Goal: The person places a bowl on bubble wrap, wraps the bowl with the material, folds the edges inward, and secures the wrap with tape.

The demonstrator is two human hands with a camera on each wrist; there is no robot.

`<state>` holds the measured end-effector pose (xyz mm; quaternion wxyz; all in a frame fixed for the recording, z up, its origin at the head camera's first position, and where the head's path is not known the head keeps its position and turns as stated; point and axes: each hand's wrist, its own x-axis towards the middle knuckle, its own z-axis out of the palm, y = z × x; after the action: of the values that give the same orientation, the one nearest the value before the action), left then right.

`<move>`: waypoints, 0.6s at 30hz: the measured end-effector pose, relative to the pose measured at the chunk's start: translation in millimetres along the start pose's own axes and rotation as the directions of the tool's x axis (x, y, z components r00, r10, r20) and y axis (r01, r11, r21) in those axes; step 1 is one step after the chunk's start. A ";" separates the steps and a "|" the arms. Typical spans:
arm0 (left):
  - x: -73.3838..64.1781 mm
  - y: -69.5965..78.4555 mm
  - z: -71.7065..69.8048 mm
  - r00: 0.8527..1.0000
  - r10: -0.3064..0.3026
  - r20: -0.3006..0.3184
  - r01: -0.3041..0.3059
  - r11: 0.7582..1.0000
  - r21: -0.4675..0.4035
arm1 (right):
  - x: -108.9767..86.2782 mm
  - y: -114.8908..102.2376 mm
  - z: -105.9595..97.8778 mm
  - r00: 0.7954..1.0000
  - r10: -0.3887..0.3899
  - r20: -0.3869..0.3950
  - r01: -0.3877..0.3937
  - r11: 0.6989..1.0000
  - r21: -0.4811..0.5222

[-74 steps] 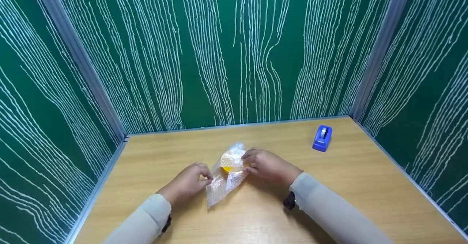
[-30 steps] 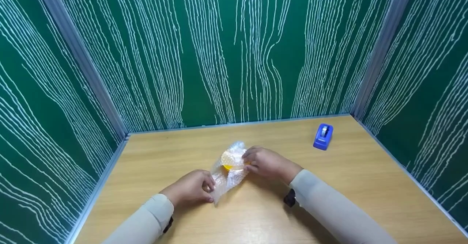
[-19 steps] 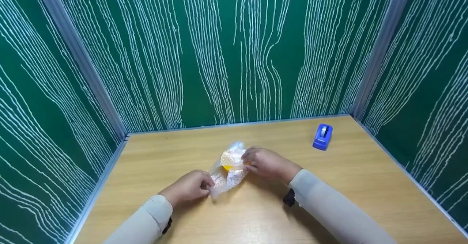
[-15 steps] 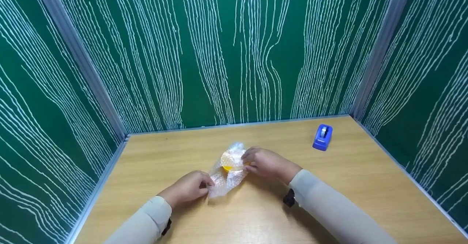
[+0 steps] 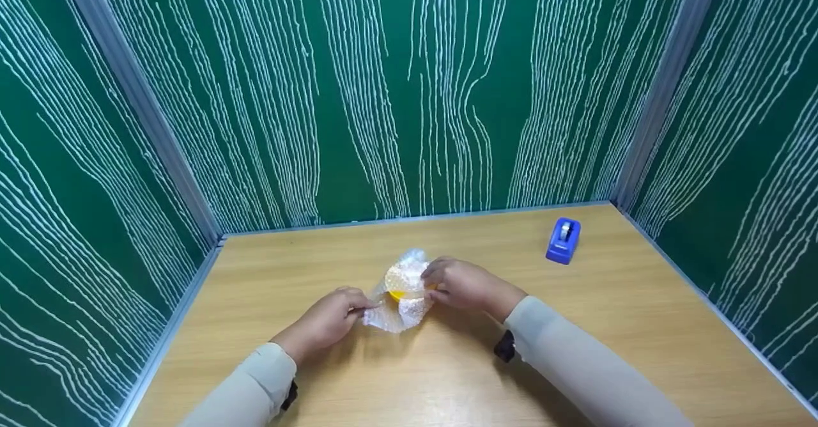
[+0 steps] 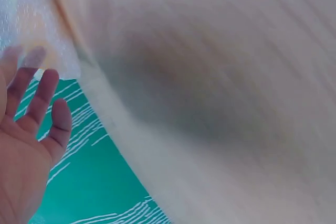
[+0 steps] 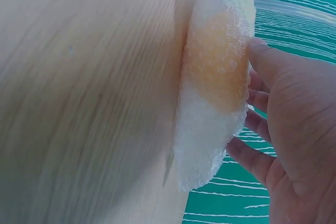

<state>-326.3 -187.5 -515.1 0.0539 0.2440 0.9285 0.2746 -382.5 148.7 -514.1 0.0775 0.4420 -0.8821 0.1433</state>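
Note:
A sheet of bubble wrap (image 5: 383,318) lies round a yellow, round-edged object (image 5: 397,296) in the middle of the table. Part of the yellow shows through a gap in the wrap; its kind is hidden. My left hand (image 5: 329,318) pinches the near-left flap between thumb and forefinger, and its other fingers spread apart in the left wrist view. On the far side, my right hand (image 5: 466,284) grips the wrapped bundle by its right edge. The right wrist view shows the thumb against the wrap (image 7: 202,135), over the yellow-orange patch (image 7: 215,72).
A blue tape dispenser (image 5: 562,240) stands at the back right of the wooden table (image 5: 287,254). Green walls (image 5: 358,94) with white wavy lines and grey corner posts (image 5: 658,88) enclose the table at the back and both sides.
My left hand has shifted its hold on the near flap and lifted it away from me, so the flap now folds closer to the yellow object. My right hand has barely moved.

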 end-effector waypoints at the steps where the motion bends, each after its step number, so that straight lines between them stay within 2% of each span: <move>1: 0.6 1.6 -1.4 1.000 -0.009 -0.009 0.009 1.000 -0.017 | 0.2 -0.1 0.1 1.000 -0.001 0.002 0.001 1.000 -0.007; 6: 6.6 8.0 -5.5 0.998 -0.009 -0.061 0.004 0.997 -0.081 | 2.7 -1.3 -0.2 0.999 0.033 0.040 -0.032 0.999 -0.016; 12: 20.2 14.6 -3.9 0.989 0.076 -0.125 -0.084 0.995 -0.061 | 4.8 -1.5 -1.1 0.998 0.039 0.051 -0.039 0.999 -0.006; 18: 38.1 20.8 2.8 0.984 0.102 -0.143 -0.115 0.990 -0.086 | 4.8 -1.8 -2.8 0.998 0.034 0.046 -0.034 0.999 0.000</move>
<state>-350.2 -152.5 -505.0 -0.0144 0.2720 0.9014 0.3366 -383.9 145.0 -509.9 0.0547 0.4301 -0.8910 0.1348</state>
